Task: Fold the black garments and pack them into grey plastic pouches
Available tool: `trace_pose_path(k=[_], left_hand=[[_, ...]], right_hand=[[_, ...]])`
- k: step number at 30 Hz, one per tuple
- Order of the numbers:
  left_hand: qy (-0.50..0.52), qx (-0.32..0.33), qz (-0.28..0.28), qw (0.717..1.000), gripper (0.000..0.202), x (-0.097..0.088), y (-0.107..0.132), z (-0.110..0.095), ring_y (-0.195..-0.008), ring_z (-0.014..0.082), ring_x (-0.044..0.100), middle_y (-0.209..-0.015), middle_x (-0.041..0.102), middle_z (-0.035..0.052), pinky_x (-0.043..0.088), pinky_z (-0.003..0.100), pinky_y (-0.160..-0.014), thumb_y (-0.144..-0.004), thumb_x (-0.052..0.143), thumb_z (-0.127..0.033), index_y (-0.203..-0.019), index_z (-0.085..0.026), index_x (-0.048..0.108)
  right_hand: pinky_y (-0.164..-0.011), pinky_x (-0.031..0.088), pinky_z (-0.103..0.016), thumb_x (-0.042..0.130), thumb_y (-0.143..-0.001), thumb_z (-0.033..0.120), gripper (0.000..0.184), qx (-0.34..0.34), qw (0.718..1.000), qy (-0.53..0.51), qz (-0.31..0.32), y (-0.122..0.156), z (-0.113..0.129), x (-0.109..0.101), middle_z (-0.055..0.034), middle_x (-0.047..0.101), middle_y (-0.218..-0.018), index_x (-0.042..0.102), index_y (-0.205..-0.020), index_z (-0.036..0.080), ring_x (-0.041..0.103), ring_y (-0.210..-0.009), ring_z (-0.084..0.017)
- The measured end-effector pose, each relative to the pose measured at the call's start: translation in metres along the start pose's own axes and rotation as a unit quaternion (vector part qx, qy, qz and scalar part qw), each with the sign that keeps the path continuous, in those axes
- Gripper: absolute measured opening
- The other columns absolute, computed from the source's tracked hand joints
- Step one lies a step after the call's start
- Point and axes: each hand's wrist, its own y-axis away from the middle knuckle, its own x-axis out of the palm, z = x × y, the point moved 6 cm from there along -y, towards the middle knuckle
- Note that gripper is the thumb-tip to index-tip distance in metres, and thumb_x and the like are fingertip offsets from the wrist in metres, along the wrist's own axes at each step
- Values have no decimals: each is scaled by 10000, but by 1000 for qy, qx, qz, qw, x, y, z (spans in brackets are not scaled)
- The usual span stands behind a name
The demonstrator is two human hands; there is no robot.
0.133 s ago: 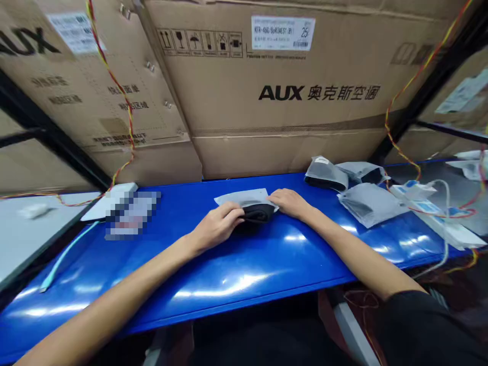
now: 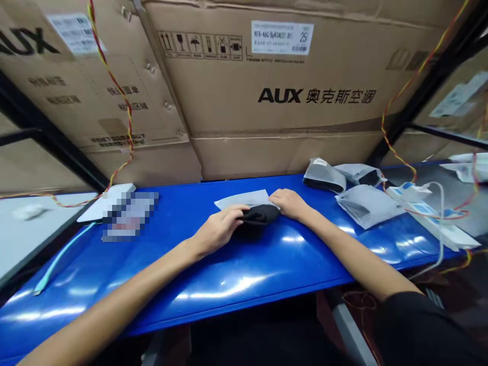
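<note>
A black folded fabric item [image 2: 260, 215] lies on a thin grey translucent bag [image 2: 240, 199] in the middle of the blue table [image 2: 244, 284]. My left hand [image 2: 219, 229] comes in from the lower left, its fingertips gripping the item's left end. My right hand [image 2: 290, 203] rests palm down on the bag's right corner, just beside the black item. The underside of the item is hidden from view.
Several grey bags with dark contents [image 2: 368, 206] lie to the right. Beyond them is a white power strip [image 2: 430, 216] with cables. At left are a pixelated white object [image 2: 127, 216] and a teal cable [image 2: 61, 259]. AUX cardboard boxes [image 2: 290, 96] stand behind the table.
The black item has shifted slightly up and to the right, further onto the bag, and more of it shows past my left fingers. My left hand has moved slightly with it.
</note>
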Motion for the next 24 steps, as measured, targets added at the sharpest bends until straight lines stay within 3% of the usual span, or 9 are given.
trace_pose_path(k=[4, 7, 10, 14, 17, 19, 22, 24], left_hand=[[58, -66, -80, 993, 222, -19, -2, 0, -1087, 219, 760, -1241, 764, 104, 629, 340, -871, -1045, 462, -181, -1234, -211, 574], [142, -113, -144, 973, 132, -32, -4, -2, -1061, 239, 771, -1210, 780, 95, 638, 367, -830, -1039, 511, -241, -1164, -230, 555], [179, -157, -164, 957, 137, -36, -6, -2, -1030, 252, 780, -1177, 793, 85, 641, 373, -803, -1006, 600, -329, -1082, -235, 535], [101, -182, -188, 960, 147, -40, -6, 11, -1002, 242, 786, -1136, 801, 104, 633, 351, -794, -1017, 577, -342, -1068, -211, 535], [-17, -151, -202, 968, 119, -44, -7, 20, -987, 235, 789, -1124, 801, 116, 629, 336, -796, -1026, 528, -289, -1084, -194, 570], [-89, -88, -159, 979, 132, -40, -10, 16, -1030, 239, 780, -1161, 791, 120, 627, 339, -837, -1005, 535, -244, -1097, -187, 611], [-133, 3, -8, 991, 152, -19, -11, 2, -1071, 241, 767, -1190, 783, 102, 620, 364, -911, -985, 534, -224, -1040, -198, 673], [-139, 15, 85, 987, 162, -4, -9, -9, -1066, 253, 762, -1179, 782, 106, 612, 390, -931, -981, 546, -259, -1003, -200, 695]], right_hand=[[-757, 417, -303, 544, -922, 121, 209, 80, 996, 35, -18, 9, -29, -22, -155, 729, -1110, 721, -1033, 133, 648, -960, -253], [-743, 419, -299, 482, -965, 164, 248, 168, 982, 57, -67, 28, -62, -50, -155, 723, -1052, 727, -934, 138, 653, -931, -252], [-723, 406, -306, 493, -946, 157, 264, 265, 956, 95, -76, 57, -95, -75, -153, 733, -1029, 746, -879, 128, 659, -935, -261], [-657, 342, -327, 534, -895, 121, 250, 382, 904, 172, -84, 111, -132, -115, -176, 737, -1082, 780, -932, 99, 661, -940, -269], [-625, 269, -353, 567, -915, 178, 256, 458, 851, 233, -104, 154, -157, -143, -207, 726, -1115, 794, -1016, 115, 670, -907, -286], [-618, 248, -357, 580, -946, 238, 249, 471, 839, 261, -86, 174, -171, -147, -210, 715, -1121, 795, -1016, 133, 671, -895, -281], [-623, 273, -354, 603, -943, 245, 206, 422, 875, 236, 23, 187, -186, -121, -200, 710, -1051, 774, -895, 141, 652, -856, -256], [-634, 302, -350, 629, -905, 210, 168, 390, 898, 184, 93, 191, -189, -97, -179, 710, -981, 724, -774, 163, 627, -809, -237]])
